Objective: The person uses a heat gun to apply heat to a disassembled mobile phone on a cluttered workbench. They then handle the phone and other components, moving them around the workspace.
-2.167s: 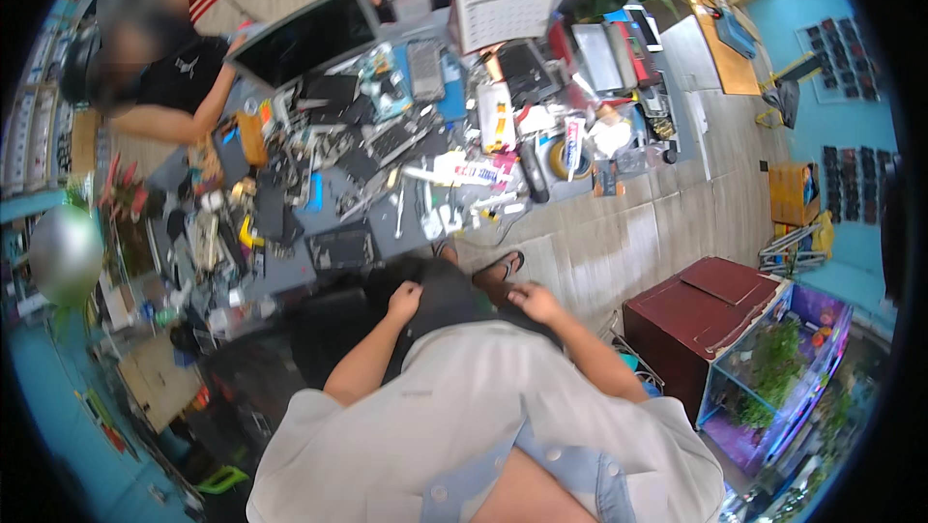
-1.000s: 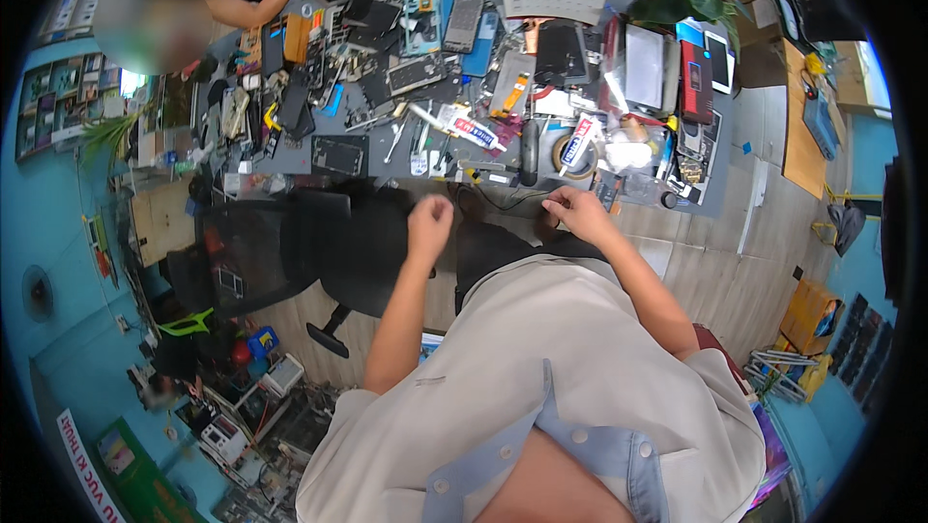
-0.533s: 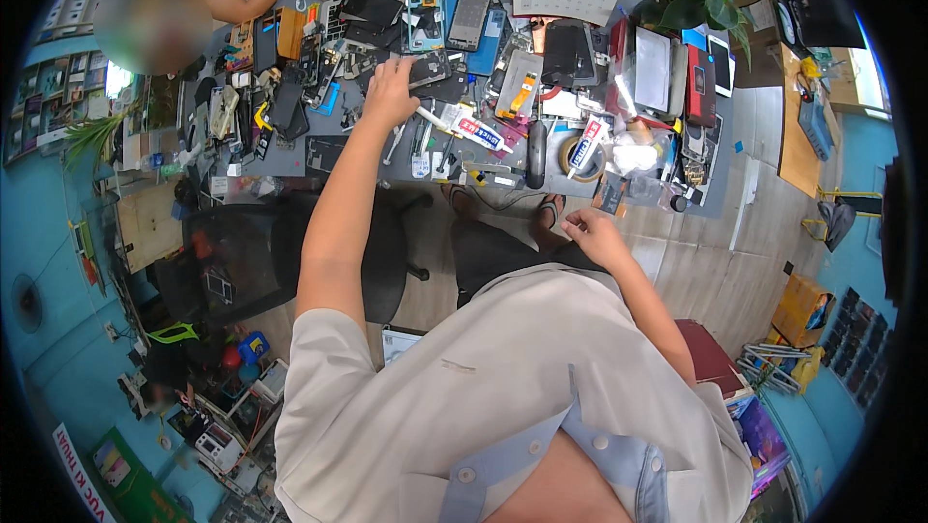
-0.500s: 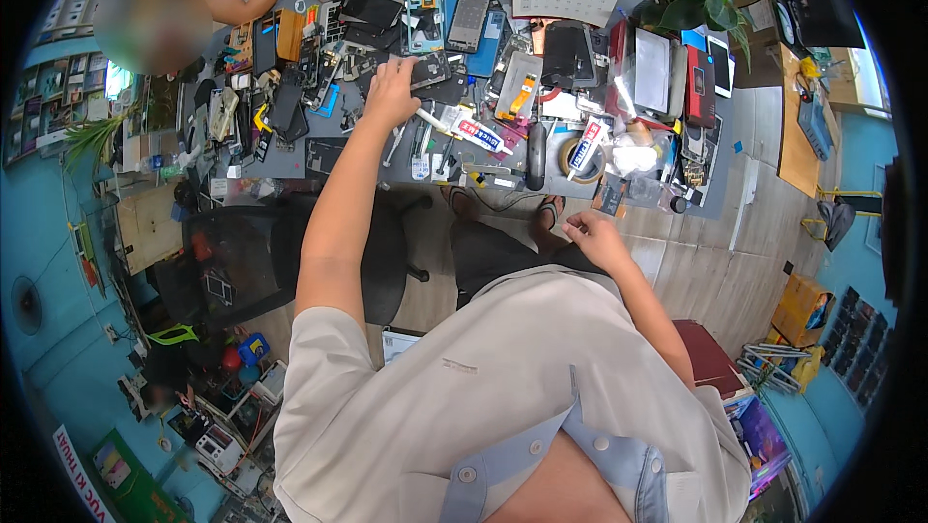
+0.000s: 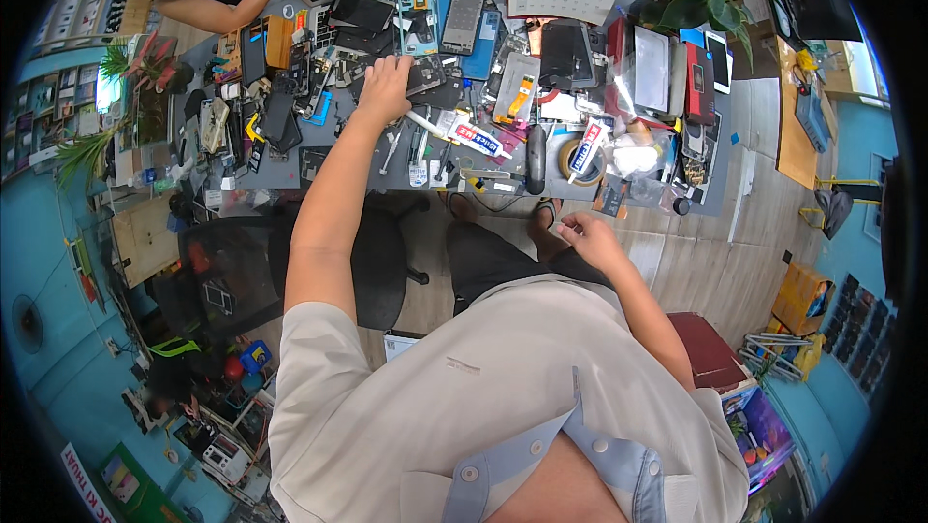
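With left fingers (image 5: 389, 67) bent over the left end of a dark phone frame (image 5: 427, 76) on the counter (image 5: 391, 177), cannot tell whether grasping. Extends lengthwise rightward and slightly away; nearer these than right fingers (image 5: 578, 222), loosely curled off the near edge, apparently empty.

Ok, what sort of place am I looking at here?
Probably a phone repair shop: the grey table bears a dark device body by the left hand, a grey phone frame and a tube that may hold glue, amid many loose electronic parts.
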Demonstrator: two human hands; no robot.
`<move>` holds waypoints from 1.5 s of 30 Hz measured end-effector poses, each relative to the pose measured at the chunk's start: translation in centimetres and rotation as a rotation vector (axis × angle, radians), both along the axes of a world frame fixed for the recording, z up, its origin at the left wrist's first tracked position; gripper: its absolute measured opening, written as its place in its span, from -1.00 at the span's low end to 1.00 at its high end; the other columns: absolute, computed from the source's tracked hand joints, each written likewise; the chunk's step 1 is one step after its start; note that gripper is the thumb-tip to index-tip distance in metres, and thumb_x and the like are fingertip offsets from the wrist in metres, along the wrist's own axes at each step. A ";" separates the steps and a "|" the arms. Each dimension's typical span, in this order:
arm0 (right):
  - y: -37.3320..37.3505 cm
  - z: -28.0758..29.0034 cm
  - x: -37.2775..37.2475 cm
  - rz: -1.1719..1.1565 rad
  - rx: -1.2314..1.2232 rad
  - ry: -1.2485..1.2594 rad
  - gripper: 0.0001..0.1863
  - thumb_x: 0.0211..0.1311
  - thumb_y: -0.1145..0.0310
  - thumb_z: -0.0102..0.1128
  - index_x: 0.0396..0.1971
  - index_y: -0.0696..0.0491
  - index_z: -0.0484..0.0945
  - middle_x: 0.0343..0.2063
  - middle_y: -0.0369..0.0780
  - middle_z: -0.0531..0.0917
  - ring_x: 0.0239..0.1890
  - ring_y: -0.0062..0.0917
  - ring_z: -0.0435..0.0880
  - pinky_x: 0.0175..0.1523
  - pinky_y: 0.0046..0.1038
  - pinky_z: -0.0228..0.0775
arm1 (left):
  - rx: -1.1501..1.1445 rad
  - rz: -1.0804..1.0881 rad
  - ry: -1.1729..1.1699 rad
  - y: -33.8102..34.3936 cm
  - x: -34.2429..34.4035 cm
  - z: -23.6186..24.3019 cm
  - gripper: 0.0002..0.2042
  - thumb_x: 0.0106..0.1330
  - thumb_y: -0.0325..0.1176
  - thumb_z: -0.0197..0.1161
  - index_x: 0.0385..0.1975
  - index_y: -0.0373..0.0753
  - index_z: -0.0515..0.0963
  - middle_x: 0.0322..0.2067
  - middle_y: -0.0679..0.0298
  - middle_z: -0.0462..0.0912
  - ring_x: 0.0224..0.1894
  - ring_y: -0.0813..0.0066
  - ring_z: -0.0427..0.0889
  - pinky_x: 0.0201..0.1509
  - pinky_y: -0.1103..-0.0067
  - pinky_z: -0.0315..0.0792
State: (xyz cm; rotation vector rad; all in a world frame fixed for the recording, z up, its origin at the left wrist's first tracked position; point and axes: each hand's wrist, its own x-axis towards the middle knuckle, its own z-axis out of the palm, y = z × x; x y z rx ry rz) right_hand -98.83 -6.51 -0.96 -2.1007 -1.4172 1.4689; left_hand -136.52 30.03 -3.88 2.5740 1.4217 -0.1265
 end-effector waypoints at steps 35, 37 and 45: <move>27.9 -6.7 -16.0 0.438 0.909 -0.296 -0.15 0.23 0.19 0.63 0.45 0.20 0.48 0.45 0.02 0.56 0.55 -0.02 0.45 0.65 0.01 0.25 | -0.182 0.657 -0.458 -14.3 -6.0 7.6 -0.02 -0.03 -0.30 0.58 0.51 -0.30 0.31 0.26 -0.11 0.42 0.35 -0.18 0.52 0.53 0.20 0.45; 28.2 -6.7 -16.4 0.462 0.869 -0.316 -0.11 0.23 0.17 0.63 0.50 0.20 0.44 0.47 0.02 0.55 0.56 -0.03 0.45 0.66 0.02 0.23 | -0.211 0.711 -0.493 -17.4 -6.5 7.4 -0.03 -0.02 -0.31 0.58 0.51 -0.30 0.31 0.25 -0.10 0.42 0.35 -0.16 0.53 0.53 0.19 0.46; 28.7 -7.1 -15.9 0.510 0.907 -0.332 -0.15 0.27 0.17 0.60 0.46 0.25 0.44 0.36 0.03 0.63 0.41 -0.08 0.57 0.58 -0.08 0.33 | -0.339 0.886 -0.676 -29.1 -6.0 4.2 -0.01 -0.05 -0.35 0.58 0.51 -0.36 0.30 0.23 -0.08 0.44 0.27 -0.06 0.58 0.45 0.23 0.50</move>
